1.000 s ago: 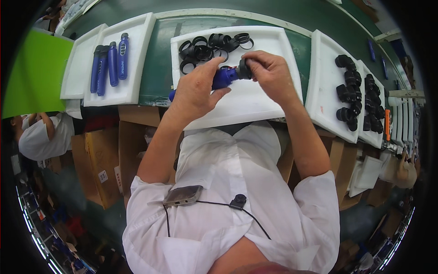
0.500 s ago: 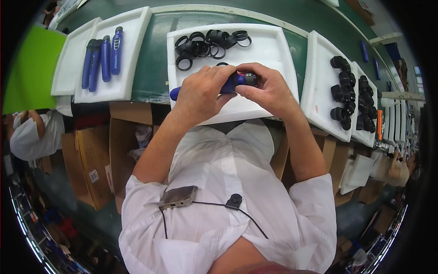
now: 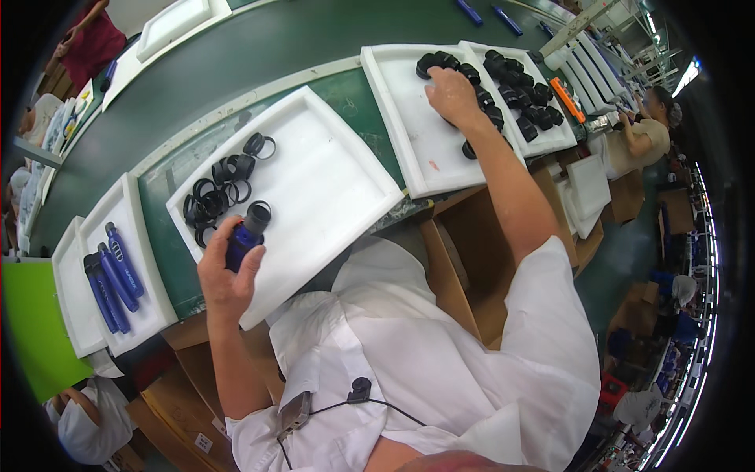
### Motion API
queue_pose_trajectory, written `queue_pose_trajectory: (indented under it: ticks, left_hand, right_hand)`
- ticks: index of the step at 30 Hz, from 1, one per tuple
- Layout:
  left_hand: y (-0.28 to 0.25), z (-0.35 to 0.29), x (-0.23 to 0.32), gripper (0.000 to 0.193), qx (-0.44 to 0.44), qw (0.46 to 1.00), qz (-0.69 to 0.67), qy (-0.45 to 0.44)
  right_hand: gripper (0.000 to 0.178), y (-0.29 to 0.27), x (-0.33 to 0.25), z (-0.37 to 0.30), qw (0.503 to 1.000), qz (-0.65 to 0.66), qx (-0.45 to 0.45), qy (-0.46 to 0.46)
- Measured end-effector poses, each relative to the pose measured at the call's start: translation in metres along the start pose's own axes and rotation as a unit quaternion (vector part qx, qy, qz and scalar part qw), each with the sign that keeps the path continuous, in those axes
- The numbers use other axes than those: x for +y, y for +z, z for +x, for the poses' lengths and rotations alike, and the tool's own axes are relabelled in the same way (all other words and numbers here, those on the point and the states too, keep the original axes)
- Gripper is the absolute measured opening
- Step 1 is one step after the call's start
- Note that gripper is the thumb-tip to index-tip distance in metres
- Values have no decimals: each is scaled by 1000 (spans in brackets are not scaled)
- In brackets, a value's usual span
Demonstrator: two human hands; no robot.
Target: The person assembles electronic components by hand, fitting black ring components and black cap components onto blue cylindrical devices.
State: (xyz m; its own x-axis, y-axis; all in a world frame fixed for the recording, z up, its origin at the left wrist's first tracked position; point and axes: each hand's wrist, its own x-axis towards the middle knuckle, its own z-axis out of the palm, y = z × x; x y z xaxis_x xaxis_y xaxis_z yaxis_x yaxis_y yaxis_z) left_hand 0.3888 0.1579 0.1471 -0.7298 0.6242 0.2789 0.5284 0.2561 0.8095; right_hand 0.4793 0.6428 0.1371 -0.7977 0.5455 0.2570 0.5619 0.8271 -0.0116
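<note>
My left hand (image 3: 224,271) is closed around a blue tube-shaped device (image 3: 242,245), whose dark round end points up and away from me. It is held over the near left part of a white foam tray (image 3: 330,181). Beside it in the tray, several black rings (image 3: 208,198) lie in a loose cluster. My right hand (image 3: 454,96) reaches into another foam tray (image 3: 405,149) on the right. Its thumb and forefinger are apart, at the far end of a row of black round caps (image 3: 489,106); the other fingertips are hidden.
At the left, several blue tubes (image 3: 118,275) lie in a foam tray (image 3: 149,271). A further tray of black caps (image 3: 523,94) and an orange tool (image 3: 568,100) are at the right. Cardboard boxes (image 3: 464,267) stand below the bench edge. Other people work on both sides.
My view has turned to the right. My right hand has left the blue device and moved right to the black caps. My left hand alone keeps the device, now tipped upward.
</note>
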Motion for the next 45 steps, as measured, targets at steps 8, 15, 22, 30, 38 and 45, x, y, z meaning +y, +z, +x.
queue_pose_trajectory:
  ticks: [8,15,22,30,38,45]
  left_hand:
    - [30,27,26,51,-3,990,57,130]
    - [21,32,19,56,10,983,143,119]
    - [29,26,24,62,5,984,134,119]
    - [28,23,24,58,-26,985,124,113]
    - [24,15,27,54,-30,990,80,116]
    - [14,21,30,55,-78,994,47,61]
  right_hand:
    - [39,56,47,100,999,43,-14,22]
    - [39,-79,-138,-39,684,644,-279,-197]
    - [42,-74,-181,-101,725,586,-224,-283]
    - [39,-91,-186,-88,755,504,-385,-168]
    - [43,-92,-180,-109,791,495,-275,-230]
    - [37,-102,-187,-108,757,550,-170,-310]
